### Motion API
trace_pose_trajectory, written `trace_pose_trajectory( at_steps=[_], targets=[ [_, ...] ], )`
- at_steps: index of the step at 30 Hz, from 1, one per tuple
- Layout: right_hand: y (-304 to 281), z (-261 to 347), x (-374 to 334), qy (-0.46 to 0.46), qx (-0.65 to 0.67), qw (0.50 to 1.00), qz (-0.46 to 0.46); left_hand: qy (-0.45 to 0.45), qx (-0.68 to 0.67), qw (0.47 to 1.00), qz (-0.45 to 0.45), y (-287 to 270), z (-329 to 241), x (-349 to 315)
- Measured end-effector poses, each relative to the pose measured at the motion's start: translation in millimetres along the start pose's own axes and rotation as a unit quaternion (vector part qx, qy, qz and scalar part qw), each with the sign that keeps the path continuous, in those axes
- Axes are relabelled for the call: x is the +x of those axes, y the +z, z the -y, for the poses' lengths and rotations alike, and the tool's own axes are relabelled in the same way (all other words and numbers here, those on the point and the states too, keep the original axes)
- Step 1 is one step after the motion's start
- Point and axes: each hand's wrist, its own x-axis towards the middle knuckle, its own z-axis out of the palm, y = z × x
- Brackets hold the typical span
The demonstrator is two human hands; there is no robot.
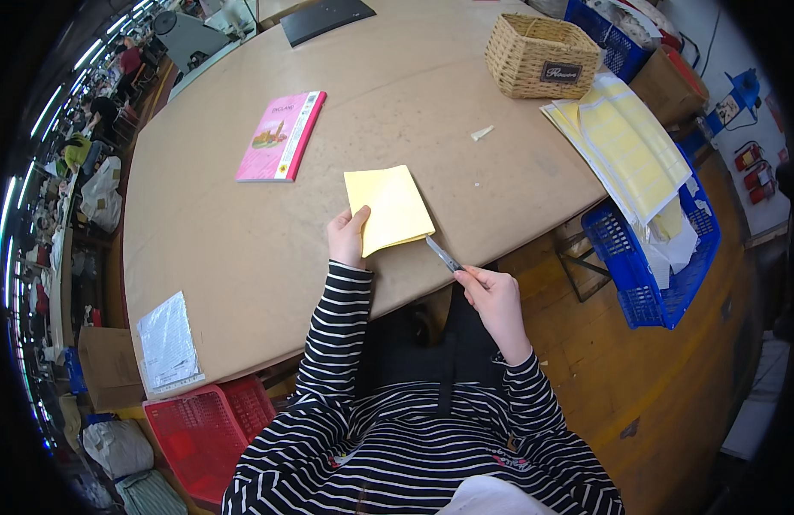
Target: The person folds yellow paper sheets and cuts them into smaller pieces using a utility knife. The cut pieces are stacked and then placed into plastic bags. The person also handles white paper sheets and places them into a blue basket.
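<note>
We see the left hand (349, 236), fingers gripping the paper (393, 204) over the bench (234, 249), presumably to steady it. The right hand's (495, 302) fingers grasp the knife (444, 254), tip at the paper's corner.

On the table (466, 202), the book (279, 137) lies left of and beyond the paper (390, 208). Packet (168, 339): near left corner. Basket (526, 60): far right. Sheets (624, 146) overhang the right edge above the crate (612, 230). Paper: left hand (345, 237). Knife (443, 254): right hand (496, 309).
</note>
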Motion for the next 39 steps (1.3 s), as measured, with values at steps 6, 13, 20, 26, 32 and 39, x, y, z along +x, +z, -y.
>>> trace_pose_trajectory(
  at_steps=[6, 13, 20, 26, 32, 39],
  targets=[
    [4.0, -5.0, -0.2, -0.033, -0.188, 0.982, -0.01, 0.036, 0.127, 0.991, 0.014, -5.6, 17.6, 9.3],
    [7.9, -10.0, -4.7, -0.066, -0.211, 0.975, 0.023, 0.33, 0.648, 0.661, -0.186, 0.3, 14.4, 7.0],
    [21.3, -7.9, -7.2, -0.111, -0.334, 0.935, -0.044, 0.307, 0.613, 0.728, 0.0, 48.8, 24.7, 20.1],
    [27.7, -14.6, -2.3, -0.159, -0.438, 0.88, -0.093, 0.266, 0.719, 0.642, -0.008, 51.2, 51.7, 22.9],
    [40.0, -17.3, 27.2, -0.185, -0.456, 0.864, -0.104, 0.24, 0.714, 0.657, 0.019, 50.2, 46.6, 23.2],
    [53.7, -13.2, 91.1, -0.226, -0.466, 0.843, -0.144, 0.239, 0.714, 0.658, 0.017, 51.0, 46.3, 22.0]
  ],
)
